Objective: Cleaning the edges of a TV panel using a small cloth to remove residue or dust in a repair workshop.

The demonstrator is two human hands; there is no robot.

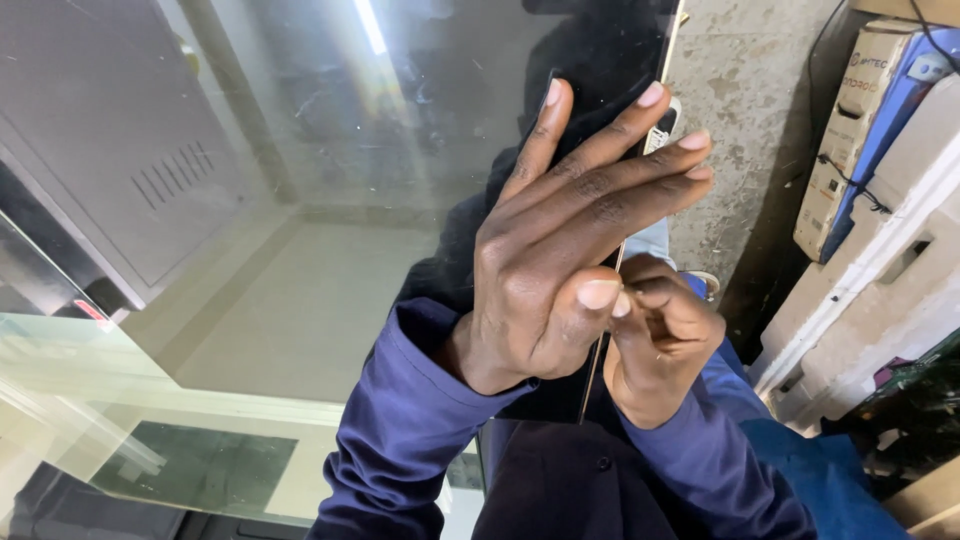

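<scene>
We saw a moderately bright indoor scene under soft, even overhead light. A long ceiling lamp was mirrored as a white streak of glare at twelve o'clock on the glass panel (300,220), with a pale haze around it. Reflections washed the glass out toward nine o'clock. The left hand (560,240) at centre was sharp and evenly lit. Deep shadow filled the gap toward three o'clock. Straight edges bowed slightly near the frame's borders.

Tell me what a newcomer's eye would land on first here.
First, the left hand at centre, fingers spread flat against a large reflective glass pane that fills the left of the view. Just right of it, the right hand pinches the pane's thin right edge. Dark blue sleeves run up from the bottom.
</scene>
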